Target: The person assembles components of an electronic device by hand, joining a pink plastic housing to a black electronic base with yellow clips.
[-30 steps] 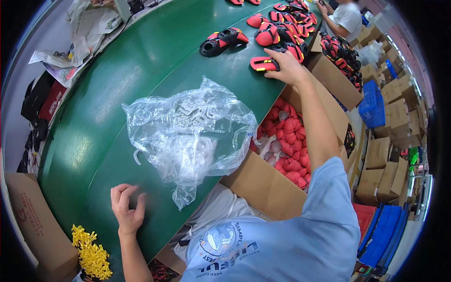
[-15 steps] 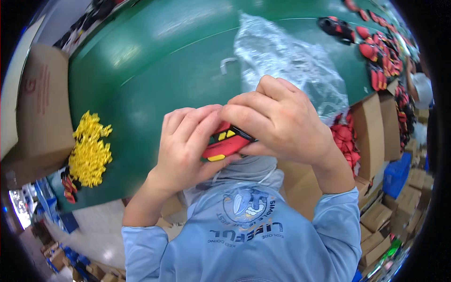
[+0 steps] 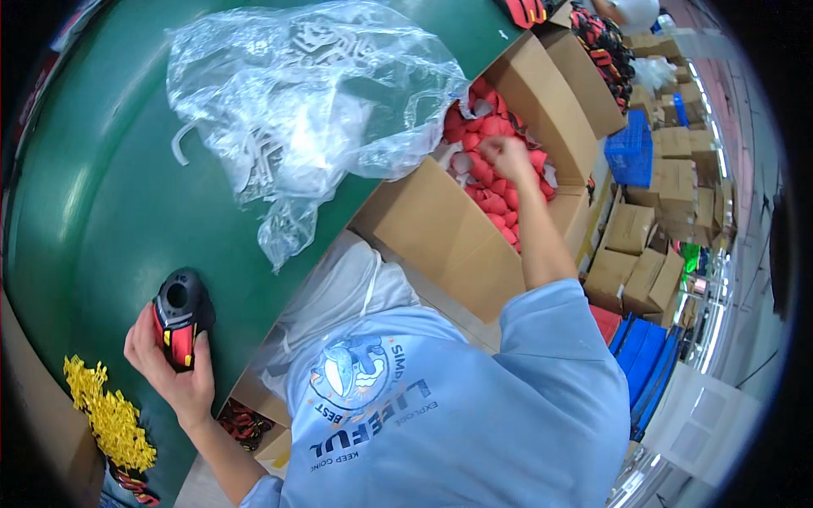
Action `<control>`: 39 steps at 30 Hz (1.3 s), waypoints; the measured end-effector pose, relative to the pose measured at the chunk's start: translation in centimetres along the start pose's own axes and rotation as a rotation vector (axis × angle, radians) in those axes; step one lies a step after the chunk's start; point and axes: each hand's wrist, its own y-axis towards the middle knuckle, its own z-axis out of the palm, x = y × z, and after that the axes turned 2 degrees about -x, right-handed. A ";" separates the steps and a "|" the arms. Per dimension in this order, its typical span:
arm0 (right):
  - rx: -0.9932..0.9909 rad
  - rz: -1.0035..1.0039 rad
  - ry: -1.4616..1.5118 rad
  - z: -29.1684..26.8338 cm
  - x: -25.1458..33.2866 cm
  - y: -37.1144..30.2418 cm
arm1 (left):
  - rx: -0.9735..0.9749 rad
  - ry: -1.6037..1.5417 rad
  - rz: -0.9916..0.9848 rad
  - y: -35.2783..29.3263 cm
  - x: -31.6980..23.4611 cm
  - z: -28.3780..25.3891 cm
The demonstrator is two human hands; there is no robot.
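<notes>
My left hand (image 3: 179,378) is wrapped round a black and red plastic housing (image 3: 180,306) with a round hole in its top and yellow strips on its side, over the green table. Out to the right, my right hand (image 3: 506,157) is down in an open cardboard box (image 3: 449,229) among many red rounded parts (image 3: 493,201). Its fingers are curled and closed, and whatever they may grip cannot be made out.
A clear plastic bag (image 3: 339,110) with pale angled strips spreads over the green table (image 3: 110,245). Small yellow pieces (image 3: 110,415) lie in a pile at the left. Behind the box stand a blue crate (image 3: 628,151) and several cardboard boxes (image 3: 656,279).
Both hands were together on the red and black piece; now they are apart. My right hand has moved right into the box, while my left keeps the piece. The view has turned rightward.
</notes>
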 end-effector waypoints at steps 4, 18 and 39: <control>0.125 0.056 -0.022 6.4 -1.2 -2.3 | -0.001 0.019 -0.033 -0.4 -0.2 0.3; -0.042 0.182 0.369 4.9 -1.8 -2.8 | 0.007 0.109 -0.011 0.0 0.3 0.2; 0.770 -0.459 1.331 -0.7 41.1 -8.3 | -0.095 -0.074 -0.001 2.4 -3.7 2.2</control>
